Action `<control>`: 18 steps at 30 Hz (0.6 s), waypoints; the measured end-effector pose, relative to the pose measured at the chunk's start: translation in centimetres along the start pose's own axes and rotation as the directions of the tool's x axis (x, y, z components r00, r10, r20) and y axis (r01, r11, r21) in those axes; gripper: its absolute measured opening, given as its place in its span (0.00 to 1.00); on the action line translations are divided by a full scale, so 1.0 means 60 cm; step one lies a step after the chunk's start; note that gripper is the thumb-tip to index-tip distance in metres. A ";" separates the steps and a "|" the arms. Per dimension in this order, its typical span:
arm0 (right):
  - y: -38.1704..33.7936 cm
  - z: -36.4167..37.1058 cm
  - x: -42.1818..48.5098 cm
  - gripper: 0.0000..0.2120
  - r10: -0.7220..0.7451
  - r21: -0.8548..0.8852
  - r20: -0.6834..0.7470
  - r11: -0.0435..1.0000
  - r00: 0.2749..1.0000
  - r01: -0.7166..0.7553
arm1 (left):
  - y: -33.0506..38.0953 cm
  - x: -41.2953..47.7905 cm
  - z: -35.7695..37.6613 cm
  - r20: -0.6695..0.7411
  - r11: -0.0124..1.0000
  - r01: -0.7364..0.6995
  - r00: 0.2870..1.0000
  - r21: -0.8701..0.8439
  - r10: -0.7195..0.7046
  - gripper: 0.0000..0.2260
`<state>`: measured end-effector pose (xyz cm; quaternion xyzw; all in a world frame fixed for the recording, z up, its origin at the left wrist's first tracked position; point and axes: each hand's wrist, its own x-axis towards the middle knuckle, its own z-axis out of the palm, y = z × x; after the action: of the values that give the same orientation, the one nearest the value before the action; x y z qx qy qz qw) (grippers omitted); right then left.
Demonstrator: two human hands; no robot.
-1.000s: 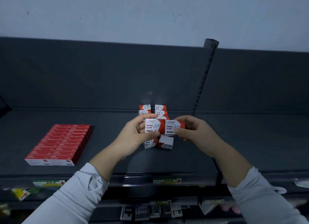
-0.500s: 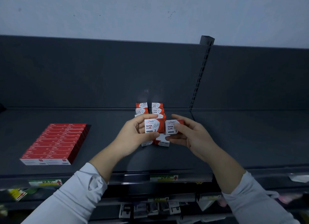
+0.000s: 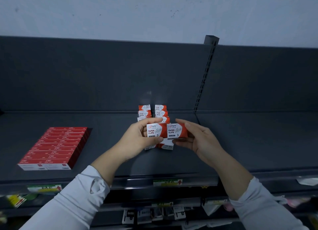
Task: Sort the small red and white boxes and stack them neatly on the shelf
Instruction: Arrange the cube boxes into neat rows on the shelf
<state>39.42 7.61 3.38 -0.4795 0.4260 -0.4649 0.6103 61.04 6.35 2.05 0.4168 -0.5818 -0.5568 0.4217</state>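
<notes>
Left box (image 3: pixel 155 130), right box (image 3: pixel 176 131) closed edge-to-edge | left hand (image 3: pixel 137 138), right hand (image 3: pixel 201 140) grip them | shelf (image 3: pixel 249 140) open rightward

Pale wall (image 3: pixel 154 11), a few small dark marks on it, above a dark grey back panel (image 3: pixel 103 75). Slotted upright (image 3: pixel 204 78) divides the panel right of centre. Dark grey shelf (image 3: pixel 258 143) runs full width, with labels (image 3: pixel 167 182) on its front edge. Small packets (image 3: pixel 146 214) hang below. Light dim and cool.
</notes>
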 end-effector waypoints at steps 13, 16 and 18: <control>0.030 -0.014 -0.003 0.11 -0.023 -0.045 0.007 0.999 1.000 0.023 | -0.016 0.002 0.011 0.023 0.998 0.002 1.000 0.064 -0.003 0.20; 0.049 -0.017 -0.004 0.12 -0.023 -0.105 0.013 0.994 1.000 0.024 | -0.031 -0.006 0.015 0.017 0.996 -0.008 1.000 0.087 0.007 0.16; 0.062 -0.020 -0.005 0.13 -0.038 -0.229 0.011 0.973 0.999 0.039 | -0.048 -0.011 0.017 0.022 0.992 -0.010 1.000 0.127 0.007 0.16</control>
<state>38.82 8.05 -0.44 -0.5563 0.4652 -0.4228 0.5434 60.33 7.19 -0.90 0.4342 -0.6223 -0.5214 0.3903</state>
